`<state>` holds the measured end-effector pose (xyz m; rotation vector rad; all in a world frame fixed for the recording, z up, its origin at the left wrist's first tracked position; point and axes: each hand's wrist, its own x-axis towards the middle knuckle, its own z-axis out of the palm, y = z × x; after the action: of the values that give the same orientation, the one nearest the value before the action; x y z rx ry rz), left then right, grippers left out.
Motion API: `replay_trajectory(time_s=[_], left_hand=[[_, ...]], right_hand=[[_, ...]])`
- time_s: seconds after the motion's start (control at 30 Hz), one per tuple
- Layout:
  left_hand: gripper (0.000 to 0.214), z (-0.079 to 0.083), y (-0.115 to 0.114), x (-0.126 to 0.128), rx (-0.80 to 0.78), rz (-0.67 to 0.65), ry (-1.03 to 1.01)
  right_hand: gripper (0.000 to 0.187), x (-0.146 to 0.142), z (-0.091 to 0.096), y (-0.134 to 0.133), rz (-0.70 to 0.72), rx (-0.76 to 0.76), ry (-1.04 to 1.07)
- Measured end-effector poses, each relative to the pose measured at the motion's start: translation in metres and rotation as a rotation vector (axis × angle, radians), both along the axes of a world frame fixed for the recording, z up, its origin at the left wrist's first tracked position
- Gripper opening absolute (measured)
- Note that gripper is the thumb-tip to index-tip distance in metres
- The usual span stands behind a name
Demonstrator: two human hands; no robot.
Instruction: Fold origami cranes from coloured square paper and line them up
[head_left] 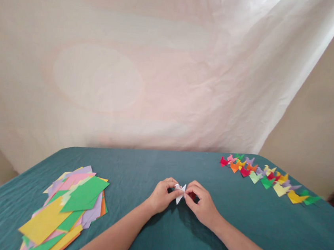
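Note:
Between my two hands, a little above the table, is a small white folded paper piece (180, 198) with pointed ends. My left hand (164, 196) pinches its left side between thumb and fingers. From the other side my right hand (201, 203) is closed on its right edge, thumb and index finger pressed together. The fingertips cover part of the paper, so its full shape is hidden.
A loose pile of coloured paper sheets (85, 194) lies on the left of the teal-covered table (138, 169). Several folded paper birds (266, 182) stand in rows at the far right. Behind the table hangs a pale cloth (165, 81).

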<state>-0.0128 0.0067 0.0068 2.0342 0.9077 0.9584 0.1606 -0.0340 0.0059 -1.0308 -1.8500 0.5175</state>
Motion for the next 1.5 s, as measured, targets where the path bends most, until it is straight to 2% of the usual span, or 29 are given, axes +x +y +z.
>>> replay_trajectory(time_s=[0.1,0.3,0.57,0.83,1.0,1.3,1.5], left_hand=[[0.015,-0.0016,0.0015,0.0004,-0.012,-0.008,0.005],[0.011,-0.0030,0.0030,0.0010,-0.007,0.063,0.021],[0.015,-0.0008,0.0031,-0.0006,0.018,0.029,0.036],[0.015,0.0001,0.0018,0.0007,-0.028,0.049,-0.001],[0.015,-0.0015,0.0030,0.0002,-0.056,0.082,-0.034],[0.017,-0.0004,0.0042,-0.0012,-0.054,0.063,-0.038],[0.016,-0.0026,0.0042,-0.0005,-0.062,0.062,-0.038]], right_hand=[[0.011,0.0011,0.0000,0.0008,0.009,-0.003,0.000],[0.012,0.0024,-0.0001,0.0020,-0.003,-0.002,0.002],[0.007,0.0017,-0.0032,0.0042,-0.021,-0.051,0.010],[0.018,0.0021,-0.0015,0.0026,-0.026,-0.014,0.004],[0.018,0.0022,0.0003,0.0027,-0.036,-0.001,0.013],[0.014,0.0020,-0.0016,0.0030,-0.062,-0.033,0.026],[0.015,0.0016,-0.0001,0.0030,-0.042,0.002,0.012]])
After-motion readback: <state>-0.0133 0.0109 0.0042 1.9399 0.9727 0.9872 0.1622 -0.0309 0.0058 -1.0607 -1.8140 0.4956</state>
